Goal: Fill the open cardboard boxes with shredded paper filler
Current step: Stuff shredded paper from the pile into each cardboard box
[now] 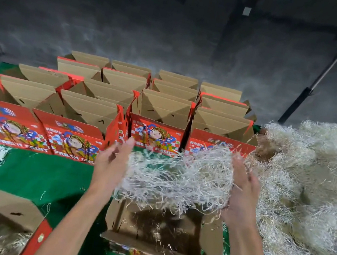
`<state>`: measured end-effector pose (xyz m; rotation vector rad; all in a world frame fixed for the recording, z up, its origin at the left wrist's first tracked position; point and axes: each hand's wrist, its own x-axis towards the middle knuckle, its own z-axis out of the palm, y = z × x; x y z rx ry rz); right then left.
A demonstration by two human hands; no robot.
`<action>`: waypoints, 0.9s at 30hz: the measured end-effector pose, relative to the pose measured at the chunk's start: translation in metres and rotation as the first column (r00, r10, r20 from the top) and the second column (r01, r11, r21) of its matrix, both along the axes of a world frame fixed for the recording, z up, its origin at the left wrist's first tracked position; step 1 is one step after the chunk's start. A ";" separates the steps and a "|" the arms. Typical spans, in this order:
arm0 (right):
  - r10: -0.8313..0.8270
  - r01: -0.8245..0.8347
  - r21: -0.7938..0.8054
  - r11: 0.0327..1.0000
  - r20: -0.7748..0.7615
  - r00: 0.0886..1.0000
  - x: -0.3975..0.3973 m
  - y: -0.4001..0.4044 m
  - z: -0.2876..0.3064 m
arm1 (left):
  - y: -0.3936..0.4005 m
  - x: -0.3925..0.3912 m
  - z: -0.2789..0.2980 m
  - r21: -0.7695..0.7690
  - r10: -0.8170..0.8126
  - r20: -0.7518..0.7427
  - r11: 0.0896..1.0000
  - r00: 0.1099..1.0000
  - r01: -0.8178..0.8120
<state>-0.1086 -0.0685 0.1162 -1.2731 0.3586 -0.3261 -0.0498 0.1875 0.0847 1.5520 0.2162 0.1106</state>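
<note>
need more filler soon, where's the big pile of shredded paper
In the head view, the big pile of shredded paper lies at the right on the green mat, beside the right hand and the boxes.

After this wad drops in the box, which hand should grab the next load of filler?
Right. The right hand is beside the big filler pile; the left hand is across the open box, over green floor. Both now carry one wad together.

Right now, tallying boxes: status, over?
Both hands, left and right, open, carrying shredded paper. Open box directly below, nearly empty. Nothing in the way.
</note>
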 end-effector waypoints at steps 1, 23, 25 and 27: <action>0.088 -0.087 0.094 0.992 -0.006 0.996 0.002 0.007 0.004 | -0.009 -0.004 -0.001 -0.010 -0.094 -0.042 0.996 0.995 0.094; -0.154 -0.278 -0.961 0.001 -0.274 0.949 0.018 0.008 -0.080 | -0.026 -0.020 -0.009 -0.411 -0.345 -0.132 0.872 0.929 0.266; -0.110 -0.317 -0.947 -0.055 -0.310 0.944 0.022 0.005 -0.075 | -0.023 -0.021 -0.010 -0.374 -0.316 -0.137 0.894 0.939 0.247; -0.027 -0.268 -0.963 0.019 -0.268 0.963 0.023 0.005 -0.069 | -0.022 -0.020 -0.017 -0.321 -0.238 -0.214 0.933 0.948 0.162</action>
